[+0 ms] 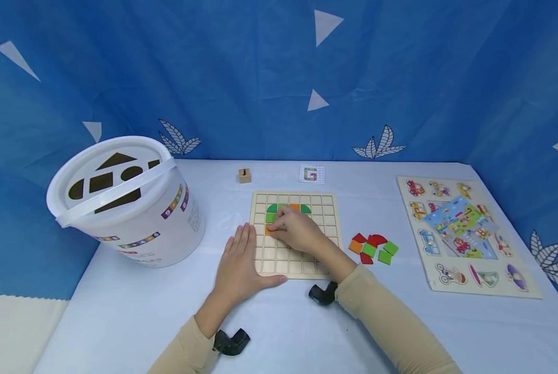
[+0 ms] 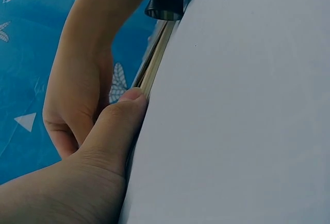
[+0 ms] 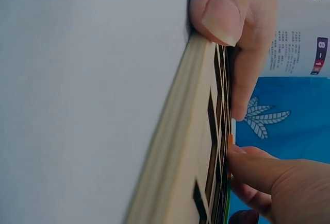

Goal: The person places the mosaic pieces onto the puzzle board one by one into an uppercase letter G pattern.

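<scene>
A wooden grid board (image 1: 271, 267) lies flat on the table, with green and orange tiles set along its upper rows and left side. My right hand (image 1: 299, 228) reaches over it and pinches an orange square tile (image 1: 268, 230) at the left column; the fingers partly cover the tiles there. My left hand (image 1: 239, 270) rests along the board's left edge with its fingers straight, the thumb (image 2: 121, 116) against the near edge. Right of the board lies a loose group of red, green and orange tiles (image 1: 369, 250). Behind it is a small pattern card (image 1: 311, 174) with a coloured G.
A white lidded bucket (image 1: 185, 218) with shape cut-outs stands at the left. A wooden block (image 1: 244, 175) bearing a letter sits behind the board. At the right lies a picture puzzle board (image 1: 451, 249) with colourful cards (image 1: 463, 223) on it. Blue cloth hangs behind the table.
</scene>
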